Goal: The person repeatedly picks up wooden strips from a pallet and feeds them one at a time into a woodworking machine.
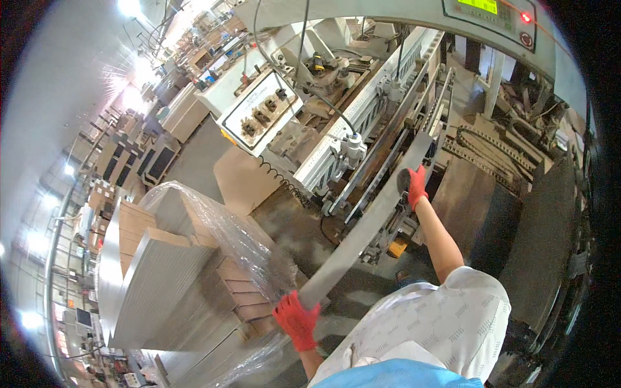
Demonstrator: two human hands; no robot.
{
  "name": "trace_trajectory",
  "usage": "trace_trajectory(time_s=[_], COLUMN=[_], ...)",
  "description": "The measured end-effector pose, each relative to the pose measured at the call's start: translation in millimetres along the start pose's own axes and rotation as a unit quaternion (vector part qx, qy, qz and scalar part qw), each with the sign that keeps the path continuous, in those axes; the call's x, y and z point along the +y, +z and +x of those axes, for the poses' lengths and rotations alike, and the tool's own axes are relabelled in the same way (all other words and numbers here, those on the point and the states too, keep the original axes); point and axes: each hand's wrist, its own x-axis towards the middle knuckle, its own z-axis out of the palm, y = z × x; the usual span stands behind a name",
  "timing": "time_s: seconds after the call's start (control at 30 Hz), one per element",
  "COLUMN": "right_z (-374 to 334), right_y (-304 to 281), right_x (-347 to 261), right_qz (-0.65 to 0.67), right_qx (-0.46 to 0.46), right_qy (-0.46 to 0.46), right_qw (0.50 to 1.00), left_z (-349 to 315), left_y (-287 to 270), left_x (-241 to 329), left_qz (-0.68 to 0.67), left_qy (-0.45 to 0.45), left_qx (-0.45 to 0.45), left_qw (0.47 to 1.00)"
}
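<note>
A long, narrow grey board slants across the middle of the view, from lower left to upper right. My left hand, in a red glove, grips its near lower end. My right hand, also red-gloved, is closed on the board's right edge near its far end. That far end reaches over the metal rails of a machine; whether it rests on them I cannot tell. Fingers beneath the board are partly hidden.
At left stands a large stack of grey panels, partly draped in clear plastic wrap. A white box with dusty black knobs hangs beside the machine. A control panel with a lit screen is at top right, and a dark belt-like surface lies right.
</note>
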Motion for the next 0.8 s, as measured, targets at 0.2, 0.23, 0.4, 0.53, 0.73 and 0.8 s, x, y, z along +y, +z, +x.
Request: trace_trajectory(time_s=[0.2, 0.23, 0.4, 0.53, 0.73, 0.8], right_z=[40, 48, 31, 49, 68, 90], right_y=[53, 62, 92, 86, 99, 96], right_x=[32, 37, 25, 58, 55, 75], right_qz=[-0.149, -0.162, -0.230, -0.271, -0.335, -0.293], right_qx=[-0.011, 0.005, -0.007, -0.028, -0.084, -0.032], right_qy=[-0.109, -0.119, 0.010, -0.132, -0.134, -0.185], right_qw=[0.983, 0.980, 0.973, 0.953, 0.929, 0.938], left_z=[88, 102, 125, 134, 145, 155], left_y=[59, 68, 114, 145, 152, 139], left_x=[-34, -39, -73, -70, -81, -59], left_qz=[-0.002, -0.004, -0.044, -0.054, -0.047, -0.062], left_qy=[0.076, 0.082, 0.058, 0.040, 0.023, 0.053], left_qx=[0.050, 0.042, -0.052, -0.063, -0.119, -0.098], left_qw=[0.996, 0.996, 0.996, 0.996, 0.992, 0.992])
